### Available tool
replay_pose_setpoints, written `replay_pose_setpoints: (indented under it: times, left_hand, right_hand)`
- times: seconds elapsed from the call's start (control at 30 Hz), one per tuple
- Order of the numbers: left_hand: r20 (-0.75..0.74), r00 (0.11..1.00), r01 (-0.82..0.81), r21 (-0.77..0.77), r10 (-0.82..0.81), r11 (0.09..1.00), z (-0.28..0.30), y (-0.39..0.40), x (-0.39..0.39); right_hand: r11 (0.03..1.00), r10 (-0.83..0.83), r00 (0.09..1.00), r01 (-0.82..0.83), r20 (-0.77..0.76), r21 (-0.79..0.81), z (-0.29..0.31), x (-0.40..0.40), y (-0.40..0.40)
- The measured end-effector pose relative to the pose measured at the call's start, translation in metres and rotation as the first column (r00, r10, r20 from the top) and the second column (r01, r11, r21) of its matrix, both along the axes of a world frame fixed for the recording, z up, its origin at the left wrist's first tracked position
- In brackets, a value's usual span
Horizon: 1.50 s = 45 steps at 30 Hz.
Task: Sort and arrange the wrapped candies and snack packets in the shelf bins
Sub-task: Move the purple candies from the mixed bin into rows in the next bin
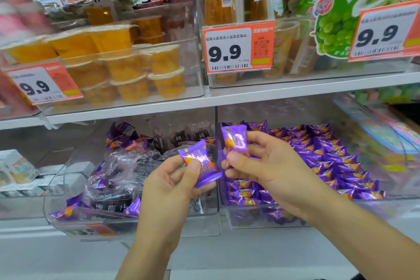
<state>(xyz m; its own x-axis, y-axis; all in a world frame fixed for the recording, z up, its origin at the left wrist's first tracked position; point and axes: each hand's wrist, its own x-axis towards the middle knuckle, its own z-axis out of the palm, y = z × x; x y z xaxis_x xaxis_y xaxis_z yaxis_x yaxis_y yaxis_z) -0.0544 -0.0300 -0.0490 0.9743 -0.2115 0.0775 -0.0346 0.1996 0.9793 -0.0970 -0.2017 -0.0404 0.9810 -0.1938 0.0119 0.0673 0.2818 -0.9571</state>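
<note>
At the centre of the frame the left hand (172,179) pinches 1 purple wrapped candy (200,166) between thumb and curled fingers, holding it tilted. Just to its right, the right hand (261,163) pinches a second purple candy (235,143) upright, thumb on its front. The 2 candies sit close together, almost touching, in front of the divide between 2 clear bins on the lower shelf. The right bin (250,218) holds neat rows of matching purple candies (329,161). The left bin (68,188) holds a jumble of dark snack packets (127,170) with a few purple candies mixed in. On the shelf above, upper left of the frame, sit orange jelly cups (136,70) behind price tags (238,48) reading 9.9.
</note>
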Motion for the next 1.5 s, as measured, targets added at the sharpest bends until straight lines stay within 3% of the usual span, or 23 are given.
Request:
replay_pose_setpoints:
  times: [0.2,0.33,0.5,0.6,0.73,0.83,0.93,1.0,1.07,1.17,1.2,1.4,1.5]
  left_hand:
    - [0.049,0.999,-0.017,0.038,0.015,0.999,0.001,-0.006,-0.002]
    - [0.019,1.000,0.000,-0.035,0.000,0.999,0.003,-0.015,-0.007]
    - [0.132,0.989,-0.065,0.002,0.064,0.998,0.005,-0.027,-0.014]
    - [0.169,0.978,-0.120,-0.024,0.122,0.993,0.003,-0.034,-0.015]
    - [0.223,0.969,-0.097,-0.061,0.108,0.993,0.009,-0.042,-0.020]
    - [0.360,0.929,-0.130,0.105,0.085,0.986,0.004,-0.040,-0.013]
    - [0.446,0.893,-0.240,0.352,0.064,0.905,-0.009,-0.034,0.001]
    - [0.424,0.905,-0.247,0.477,0.026,0.843,-0.021,-0.028,0.009]
    - [0.316,0.948,-0.161,0.523,-0.015,0.837,-0.028,-0.025,0.012]
    - [0.265,0.964,-0.137,0.478,0.006,0.867,-0.036,-0.027,0.011]
    - [0.270,0.963,-0.154,0.467,0.026,0.871,-0.037,-0.028,0.009]
    - [0.295,0.955,-0.169,0.437,0.037,0.883,-0.044,-0.025,0.007]
    - [0.270,0.963,-0.145,0.443,0.022,0.885,-0.049,-0.022,0.010]
  right_hand:
    - [0.988,0.071,0.997,-0.067,0.023,-0.141,0.000,-0.005,0.005]
    - [0.981,0.004,0.999,-0.011,-0.039,-0.193,-0.003,-0.004,0.005]
    - [0.962,-0.019,0.998,0.001,-0.064,-0.273,-0.001,-0.006,0.005]
    - [0.907,-0.016,1.000,0.005,-0.024,-0.420,0.004,-0.008,0.000]
    - [0.915,0.055,0.991,-0.001,0.123,-0.402,0.009,-0.007,-0.006]
    - [0.890,0.029,0.980,0.065,0.197,-0.451,0.008,-0.002,-0.012]
    - [0.836,-0.018,0.984,0.113,0.179,-0.537,0.008,0.009,-0.041]
    - [0.819,-0.080,0.990,0.133,0.119,-0.558,0.006,0.021,-0.073]
    - [0.749,-0.174,0.984,0.147,0.022,-0.646,-0.004,0.035,-0.108]
    - [0.481,-0.304,0.952,0.122,-0.035,-0.868,-0.022,0.057,-0.142]
    - [0.435,-0.311,0.950,0.108,-0.037,-0.894,-0.027,0.065,-0.145]
    - [0.378,-0.233,0.965,-0.027,-0.123,-0.925,-0.046,0.110,-0.132]
    - [0.305,-0.211,0.958,-0.124,-0.194,-0.944,-0.054,0.122,-0.129]
